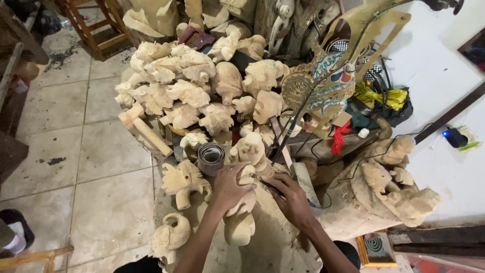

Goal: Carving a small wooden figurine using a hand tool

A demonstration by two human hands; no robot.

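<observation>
The pale wooden carving [242, 202] lies directly under the left hand [228, 188], its long axis running from the head end up by the fingertips down toward the person, where the rounded base [239, 228] juts out below the wrist. That hand is curled closed around the upper part of the figure, fingers wrapped over its far side and thumb toward the near side, pinning it against the dusty tabletop [273, 242]. The right hand [292, 198] sits just to the right of the carving, fingers pinched shut on a thin dark tool [270, 186] whose tip points left, toward the figure's upper end, close to where the left fingers [241, 174] grip; whether the tip actually touches the wood cannot be told. Both hands are thus right at the piece, the left on it and the right beside it. Just beyond the left hand stands a roll of grey sandpaper [210, 157], and to its left lies another unfinished carving [184, 181] with a curved trunk; a third one [169, 236] rests nearer the person on that same side. Farther off past the hands rises a heap of similar raw figures [192, 91], and a larger carved block [389, 187] lies off to the right of the right hand.
</observation>
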